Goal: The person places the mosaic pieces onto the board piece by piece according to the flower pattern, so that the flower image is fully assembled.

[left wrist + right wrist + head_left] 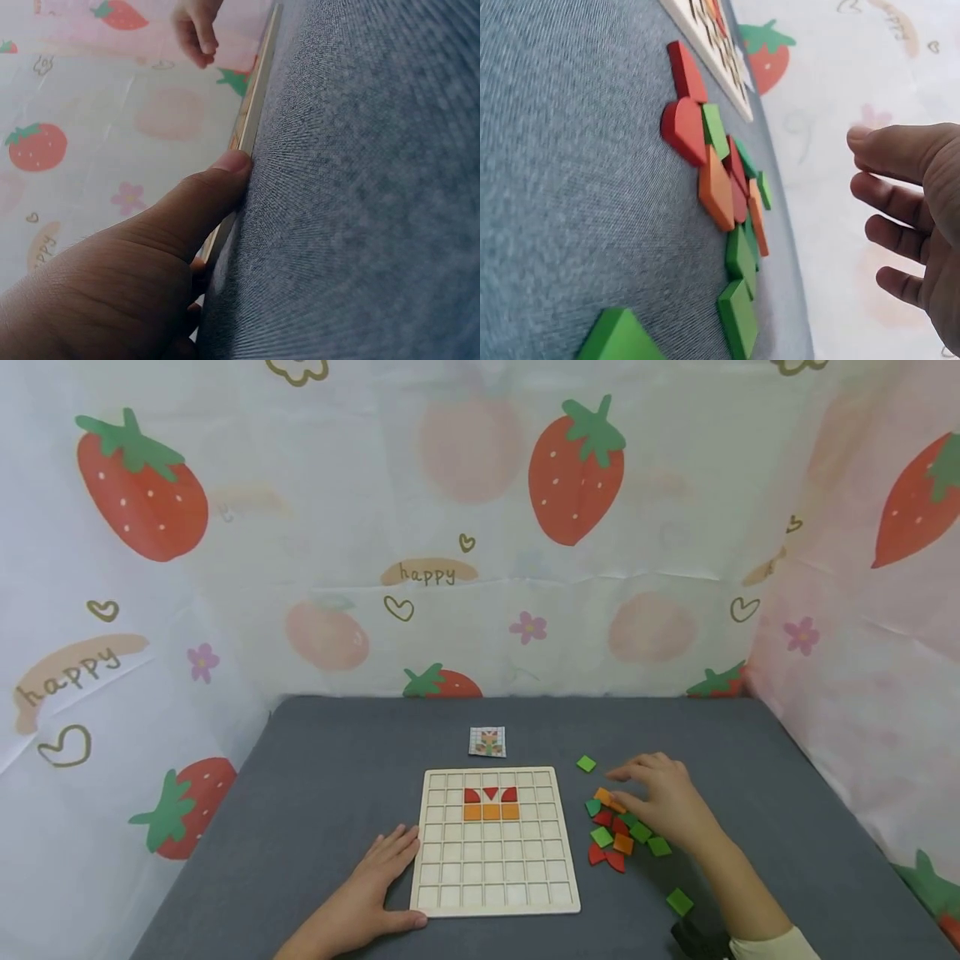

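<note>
A wooden grid board lies on the table. Near its top sit a red triangle, two red round-edged pieces and, one row below, three orange squares. My left hand rests along the board's left side, fingers extended, with the thumb at the near left corner; the left wrist view shows that thumb against the board's edge. My right hand hovers over loose pieces at the right, its fingers loosely bent and apart. Nothing shows between those fingers in the right wrist view. Below it lie green squares, red pieces and orange squares.
A small pattern card lies behind the board. One green square is off at the back of the pile, another green square nearer the front. Strawberry-printed cloth hangs behind and beside the grey table.
</note>
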`<state>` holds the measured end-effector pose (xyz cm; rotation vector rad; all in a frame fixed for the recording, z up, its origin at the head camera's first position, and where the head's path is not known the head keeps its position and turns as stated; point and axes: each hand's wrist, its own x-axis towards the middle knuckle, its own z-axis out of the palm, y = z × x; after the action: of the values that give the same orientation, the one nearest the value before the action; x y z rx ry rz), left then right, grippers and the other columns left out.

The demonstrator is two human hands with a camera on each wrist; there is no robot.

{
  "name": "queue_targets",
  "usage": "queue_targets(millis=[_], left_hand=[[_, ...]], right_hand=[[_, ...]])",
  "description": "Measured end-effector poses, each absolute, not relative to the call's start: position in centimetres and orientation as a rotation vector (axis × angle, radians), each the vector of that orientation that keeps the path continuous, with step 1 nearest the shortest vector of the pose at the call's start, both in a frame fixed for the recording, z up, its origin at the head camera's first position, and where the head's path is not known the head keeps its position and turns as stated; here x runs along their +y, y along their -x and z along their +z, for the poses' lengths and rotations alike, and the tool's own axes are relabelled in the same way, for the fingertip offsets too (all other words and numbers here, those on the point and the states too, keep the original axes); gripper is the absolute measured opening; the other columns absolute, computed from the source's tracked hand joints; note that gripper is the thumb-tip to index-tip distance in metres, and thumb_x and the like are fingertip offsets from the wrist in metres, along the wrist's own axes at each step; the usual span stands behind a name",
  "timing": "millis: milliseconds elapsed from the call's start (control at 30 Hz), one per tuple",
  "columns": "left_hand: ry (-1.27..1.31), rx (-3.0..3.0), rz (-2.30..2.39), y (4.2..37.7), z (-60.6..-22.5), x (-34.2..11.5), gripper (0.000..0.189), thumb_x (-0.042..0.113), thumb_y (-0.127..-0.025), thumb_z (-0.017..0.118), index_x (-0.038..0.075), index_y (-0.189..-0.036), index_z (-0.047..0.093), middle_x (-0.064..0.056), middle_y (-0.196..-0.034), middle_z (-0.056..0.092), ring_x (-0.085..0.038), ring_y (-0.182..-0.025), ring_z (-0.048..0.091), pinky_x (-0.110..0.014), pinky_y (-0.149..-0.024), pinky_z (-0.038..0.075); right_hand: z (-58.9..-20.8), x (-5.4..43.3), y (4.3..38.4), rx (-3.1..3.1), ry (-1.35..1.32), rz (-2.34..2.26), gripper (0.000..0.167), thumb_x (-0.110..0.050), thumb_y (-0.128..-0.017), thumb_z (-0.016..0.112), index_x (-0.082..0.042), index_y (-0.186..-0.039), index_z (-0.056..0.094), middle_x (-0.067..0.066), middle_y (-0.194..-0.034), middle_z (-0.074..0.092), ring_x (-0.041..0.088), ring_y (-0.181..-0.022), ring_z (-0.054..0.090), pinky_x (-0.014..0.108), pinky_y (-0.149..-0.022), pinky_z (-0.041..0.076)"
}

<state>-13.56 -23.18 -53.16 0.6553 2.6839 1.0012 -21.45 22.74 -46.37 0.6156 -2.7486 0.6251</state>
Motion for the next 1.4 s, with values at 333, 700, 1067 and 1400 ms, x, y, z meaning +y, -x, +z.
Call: queue_targets(millis=[333, 700, 1067, 1400], left_hand=[[-0.626, 2.66, 1.051, 13.3, -53.1, -23.4, 0.112, 0.064, -0.078, 0.079, 0.0, -0.159, 0.034, -0.01, -0.17, 0.023, -0.036, -0.158, 0.01, -0.055, -0.125, 0.005], [-0.642, 2.665, 1.044, 13.4, -53.3, -23.4, 0.112, 0.064, -0.079, 0.078, 0.001, -0.159, 0.033, -0.01, -0.17, 0.023, -0.036, -0.159, 0.01, -0.047, -0.124, 0.002], [-0.66, 2.696, 1.044, 13.3, -53.5, -23.1, 0.111, 0.064, -0.079, 0.079, 0.001, -0.159, 0.035, -0.008, -0.169, 0.025, -0.035, -0.158, 0.013, -0.016, -0.118, -0.006], [-0.648, 2.69, 1.029, 13.5, -53.3, -23.1, 0.112, 0.065, -0.078, 0.079, 0.001, -0.159, 0.035, -0.008, -0.169, 0.025, -0.034, -0.158, 0.012, -0.021, -0.12, -0.005]], right_hand=[[-48.3, 24.1, 22.0, -2.812, -0.517, 0.668, 0.03, -0.023, -0.088, 0.082, -0.013, -0.116, 0.078, 0.004, -0.111, 0.071, 0.032, -0.109, 0.058, 0.062, -0.094, 0.041], [-50.1, 24.7, 22.4, -2.901, -0.427, 0.678, 0.034, -0.032, -0.09, 0.08, -0.013, -0.118, 0.077, 0.01, -0.118, 0.071, 0.038, -0.114, 0.058, 0.068, -0.094, 0.04], [-50.7, 24.8, 22.3, -2.9, -0.45, 0.691, 0.033, -0.035, -0.089, 0.08, -0.014, -0.116, 0.078, 0.005, -0.113, 0.072, 0.031, -0.106, 0.059, 0.058, -0.085, 0.042], [-50.8, 24.3, 22.3, -2.884, -0.44, 0.678, 0.027, -0.03, -0.089, 0.081, -0.016, -0.112, 0.079, 0.0, -0.107, 0.072, 0.029, -0.104, 0.06, 0.054, -0.083, 0.041]])
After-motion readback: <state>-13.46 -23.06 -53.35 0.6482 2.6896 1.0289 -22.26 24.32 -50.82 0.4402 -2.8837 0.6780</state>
